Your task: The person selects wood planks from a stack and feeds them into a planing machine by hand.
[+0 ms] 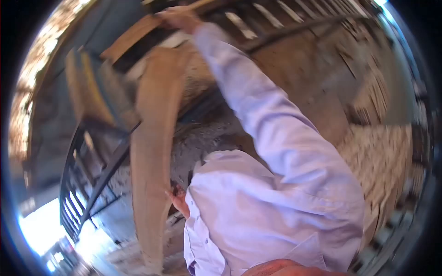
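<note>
My right arm, in a light lavender sleeve, reaches to the top of the head view. There my right hand (pixel 182 19) is closed on a narrow wooden board (pixel 133 37), blurred by motion. A long, broad wooden plank (pixel 154 152) runs down the left of my body, slightly curved by the lens. At its right edge is my left hand (pixel 178 200), fingers apart and partly curled, close to or touching the wood. The wrist goes out of sight behind my shirt.
Slatted dark frames stand at the left (pixel 90 170) and along the top (pixel 276 23). Upright boards (pixel 92 87), one with a yellow stripe, are at upper left. Pale wood pieces (pixel 380 161) are heaped at right. Loose debris (pixel 202 142) covers the floor.
</note>
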### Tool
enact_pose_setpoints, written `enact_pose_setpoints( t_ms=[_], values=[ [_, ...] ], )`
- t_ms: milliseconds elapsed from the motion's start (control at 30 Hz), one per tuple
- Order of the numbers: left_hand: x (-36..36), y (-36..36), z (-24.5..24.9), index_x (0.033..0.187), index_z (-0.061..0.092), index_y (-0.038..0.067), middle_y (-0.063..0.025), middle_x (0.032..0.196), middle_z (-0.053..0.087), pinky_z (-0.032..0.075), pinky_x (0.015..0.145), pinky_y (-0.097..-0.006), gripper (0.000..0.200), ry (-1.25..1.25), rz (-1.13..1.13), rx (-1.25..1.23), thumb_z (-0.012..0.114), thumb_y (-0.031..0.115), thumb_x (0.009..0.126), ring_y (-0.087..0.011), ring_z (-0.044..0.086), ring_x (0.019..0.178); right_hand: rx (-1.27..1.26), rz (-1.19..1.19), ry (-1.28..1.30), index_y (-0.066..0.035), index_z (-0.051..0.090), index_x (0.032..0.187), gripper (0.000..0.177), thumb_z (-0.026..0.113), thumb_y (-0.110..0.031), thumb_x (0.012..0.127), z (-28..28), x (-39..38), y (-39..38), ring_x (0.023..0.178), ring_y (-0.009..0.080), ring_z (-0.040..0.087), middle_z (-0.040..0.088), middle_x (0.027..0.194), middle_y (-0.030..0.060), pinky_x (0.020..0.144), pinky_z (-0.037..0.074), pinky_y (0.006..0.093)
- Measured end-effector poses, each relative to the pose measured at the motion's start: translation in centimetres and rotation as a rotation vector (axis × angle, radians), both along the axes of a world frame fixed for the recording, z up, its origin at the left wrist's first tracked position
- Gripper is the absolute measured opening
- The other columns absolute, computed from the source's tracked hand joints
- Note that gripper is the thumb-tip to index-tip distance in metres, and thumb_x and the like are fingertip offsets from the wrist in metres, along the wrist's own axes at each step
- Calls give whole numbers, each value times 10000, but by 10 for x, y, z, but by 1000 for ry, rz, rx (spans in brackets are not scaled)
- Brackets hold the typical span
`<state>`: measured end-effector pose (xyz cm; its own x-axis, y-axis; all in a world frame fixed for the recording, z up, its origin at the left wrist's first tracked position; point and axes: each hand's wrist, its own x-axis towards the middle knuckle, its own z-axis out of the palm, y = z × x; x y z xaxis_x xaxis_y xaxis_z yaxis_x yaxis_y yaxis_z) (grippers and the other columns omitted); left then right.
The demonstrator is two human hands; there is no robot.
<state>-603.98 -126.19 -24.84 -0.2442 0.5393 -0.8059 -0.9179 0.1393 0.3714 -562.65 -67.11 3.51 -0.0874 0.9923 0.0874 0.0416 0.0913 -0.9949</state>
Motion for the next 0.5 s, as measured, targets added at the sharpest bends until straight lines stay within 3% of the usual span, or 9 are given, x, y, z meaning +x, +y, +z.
enact_pose_setpoints(
  t_ms=[67,100,167,233,300,367,433,467,500],
  values=[
    [6,-5,10,1247,587,110,-67,1150,654,546,898,-410,400,24,90,138,659,390,971,-247,634,973,268,25,366,-36,698,1130,290,571,-267,1007,-10,-3,-77,889,126,641,687,962,42,797,533,297],
    [29,2,40,1255,579,110,-69,1182,636,547,915,-413,383,33,93,268,657,363,979,-249,625,997,162,22,360,-35,690,1147,298,584,-275,1007,-20,-6,-111,868,130,634,680,954,36,800,528,282],
    [42,4,34,1245,580,66,-110,1211,598,562,904,-410,414,128,273,99,663,368,976,-248,610,1011,-46,1,334,-23,682,1145,301,596,-281,1015,-61,-17,-173,863,130,639,681,959,45,795,536,273],
    [43,11,34,1249,565,0,-143,1208,577,571,893,-423,490,138,294,7,655,397,978,-245,597,1039,-260,-85,255,-47,674,1122,290,571,-304,1037,-110,-42,-236,857,128,659,700,966,45,771,550,290],
    [45,10,33,1217,574,7,-146,1158,618,554,884,-425,438,128,283,80,662,363,977,-284,613,1002,-515,120,385,-59,647,1148,323,558,-349,1037,-145,-73,-294,891,179,684,708,996,57,788,570,344],
    [51,16,48,1205,573,9,-140,1159,616,564,876,-424,435,158,239,129,655,373,981,-278,618,1009,-722,314,296,-71,598,1260,426,568,-423,1021,-166,-109,-337,1033,219,659,678,1160,92,894,544,397],
    [57,17,70,1203,582,20,-125,1122,639,581,846,-423,428,152,267,121,635,388,990,-270,637,1019,-886,469,443,-81,542,1342,529,582,-480,998,-187,-145,-362,1141,229,606,622,1279,105,972,497,419],
    [60,8,68,1215,572,-14,-135,1133,647,602,799,-412,465,159,348,108,643,384,985,-272,656,980,-999,592,490,-85,513,1383,585,589,-508,986,-195,-179,-373,1195,234,579,594,1339,111,1011,474,430],
    [59,18,64,1226,561,-49,-146,1143,656,623,752,-402,502,147,332,106,650,380,980,-274,674,940,-978,551,524,-86,492,1404,623,592,-528,975,-200,-194,-377,1226,236,556,575,1365,113,1041,448,431]
  ],
)
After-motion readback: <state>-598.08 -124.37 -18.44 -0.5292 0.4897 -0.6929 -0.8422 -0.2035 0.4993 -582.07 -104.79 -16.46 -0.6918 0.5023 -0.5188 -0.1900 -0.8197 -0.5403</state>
